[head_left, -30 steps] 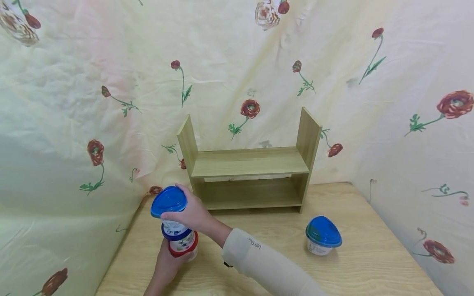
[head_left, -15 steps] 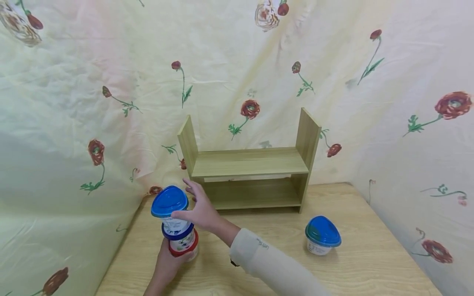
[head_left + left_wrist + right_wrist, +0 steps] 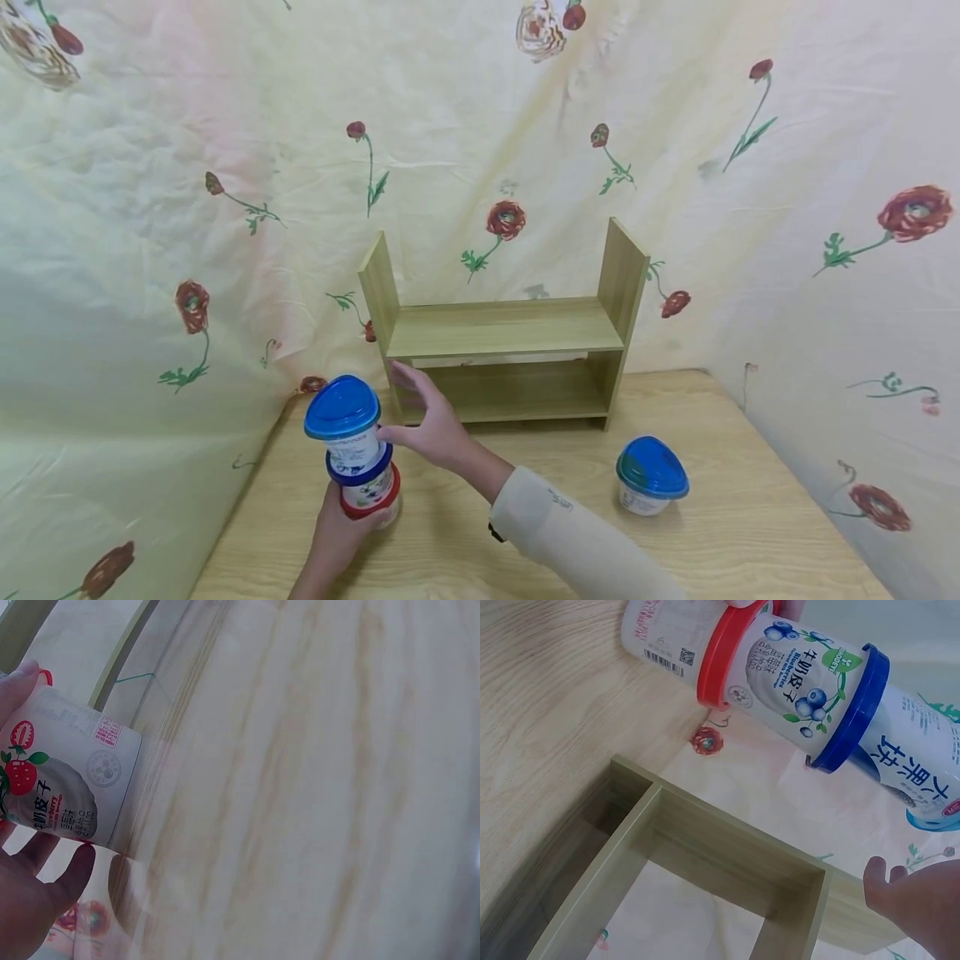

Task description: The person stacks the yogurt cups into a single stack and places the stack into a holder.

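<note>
Three tubs stand stacked at the table's left. At the bottom is the red-lidded tub (image 3: 67, 765), with strawberries printed on it in the left wrist view. Above it sits the tub with a dark blue lid and blueberries (image 3: 802, 682), and on top the tub with a bright blue lid (image 3: 343, 408). My left hand (image 3: 339, 532) grips the red-lidded tub near its lid. My right hand (image 3: 435, 425) is just right of the top tub, fingers spread and holding nothing; whether its thumb tip touches the tub cannot be told.
A two-level wooden shelf (image 3: 506, 329) stands at the back of the table (image 3: 525, 500). Another blue-lidded tub (image 3: 652, 471) sits on the table at the right. Flower-patterned cloth (image 3: 450, 167) hangs behind and at both sides.
My right hand has let go of the top tub and moved right, its fingers spreading. My left hand keeps its grip, and the stack stands where it was.
</note>
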Demonstrator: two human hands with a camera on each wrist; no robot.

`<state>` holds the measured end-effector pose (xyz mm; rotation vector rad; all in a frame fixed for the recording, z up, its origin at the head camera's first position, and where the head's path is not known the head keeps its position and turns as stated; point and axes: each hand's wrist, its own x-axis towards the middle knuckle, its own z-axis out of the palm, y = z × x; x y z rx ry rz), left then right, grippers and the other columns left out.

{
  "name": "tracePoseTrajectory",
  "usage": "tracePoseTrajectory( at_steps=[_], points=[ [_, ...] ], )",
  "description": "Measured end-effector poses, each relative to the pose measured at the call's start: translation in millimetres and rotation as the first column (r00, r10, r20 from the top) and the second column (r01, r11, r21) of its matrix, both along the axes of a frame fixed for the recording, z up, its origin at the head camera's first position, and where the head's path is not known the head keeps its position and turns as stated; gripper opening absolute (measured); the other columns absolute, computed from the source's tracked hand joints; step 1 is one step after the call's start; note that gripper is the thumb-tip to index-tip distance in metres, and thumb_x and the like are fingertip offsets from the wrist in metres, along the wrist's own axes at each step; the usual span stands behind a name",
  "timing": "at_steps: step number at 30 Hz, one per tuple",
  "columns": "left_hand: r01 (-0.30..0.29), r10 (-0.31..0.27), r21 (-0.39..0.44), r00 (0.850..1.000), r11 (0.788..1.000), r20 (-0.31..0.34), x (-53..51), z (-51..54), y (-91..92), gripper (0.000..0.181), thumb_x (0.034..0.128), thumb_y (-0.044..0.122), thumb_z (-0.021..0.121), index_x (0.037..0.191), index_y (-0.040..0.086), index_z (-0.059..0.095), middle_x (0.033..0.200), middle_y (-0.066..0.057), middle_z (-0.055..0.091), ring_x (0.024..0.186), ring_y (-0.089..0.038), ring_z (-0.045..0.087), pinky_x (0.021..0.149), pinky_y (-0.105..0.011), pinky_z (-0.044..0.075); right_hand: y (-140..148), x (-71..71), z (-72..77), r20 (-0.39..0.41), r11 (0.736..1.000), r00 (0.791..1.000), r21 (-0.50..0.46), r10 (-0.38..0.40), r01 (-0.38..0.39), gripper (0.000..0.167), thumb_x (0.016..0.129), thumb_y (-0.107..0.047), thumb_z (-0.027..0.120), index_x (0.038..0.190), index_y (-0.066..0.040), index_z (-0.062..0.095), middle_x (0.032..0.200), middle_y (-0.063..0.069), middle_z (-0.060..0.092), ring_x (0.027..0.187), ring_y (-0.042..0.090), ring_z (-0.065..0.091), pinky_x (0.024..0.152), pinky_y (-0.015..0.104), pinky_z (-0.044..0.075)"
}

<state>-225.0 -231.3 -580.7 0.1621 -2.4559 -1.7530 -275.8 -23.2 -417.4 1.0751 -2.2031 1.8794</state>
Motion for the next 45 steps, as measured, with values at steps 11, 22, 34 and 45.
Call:
tracePoseTrajectory(
  at_steps=[11,22,34,45],
  points=[
    [-0.004,0.004,0.010,1.000,1.000,0.001,-0.1,-1.4,0.4,0.111,0.0725,0.033,0.093,0.155,0.019,0.019,0.151,-0.011,0.040,0.137,-0.039,0.042,0.111,-0.064,0.034,32,3.3,-3.5,-0.012,0.997,0.997,-0.034,0.071,-0.071,0.084,0.086,-0.018,0.082,0.156,-0.019,0.035,0.157,0.002,0.041,0.142,0.017,0.040,0.111,0.052,0.040],
    [-0.008,0.008,0.025,1.000,1.000,0.009,-1.0,-3.0,1.2,0.114,0.0683,0.039,0.094,0.154,0.020,0.021,0.150,-0.010,0.042,0.136,-0.038,0.043,0.110,-0.063,0.036,80,-1.4,-14.9,-0.079,0.994,0.995,-0.081,0.063,-0.069,0.074,0.085,-0.005,0.080,0.150,-0.005,0.044,0.152,0.008,0.047,0.140,0.029,0.043,0.111,0.047,0.041],
    [-0.013,0.012,0.020,1.000,1.000,0.018,0.9,0.2,1.5,0.116,0.0682,0.040,0.094,0.155,0.018,0.020,0.151,-0.011,0.041,0.137,-0.039,0.042,0.110,-0.064,0.035,153,-1.9,-26.6,-0.062,0.999,0.998,0.038,-0.028,0.030,0.075,0.086,-0.010,0.081,0.151,-0.006,0.043,0.153,0.014,0.044,0.141,0.033,0.042,0.109,0.059,0.037],
    [-0.026,0.026,0.015,1.000,1.000,0.018,-0.7,-3.4,0.8,0.116,0.0673,0.038,0.095,0.155,0.019,0.021,0.151,-0.010,0.042,0.137,-0.039,0.042,0.110,-0.064,0.036,205,9.4,-36.6,-0.023,0.982,0.990,0.128,-0.139,0.141,0.072,0.088,-0.015,0.080,0.151,-0.013,0.044,0.153,0.008,0.046,0.138,0.034,0.044,0.108,0.026,0.043]
  ],
)
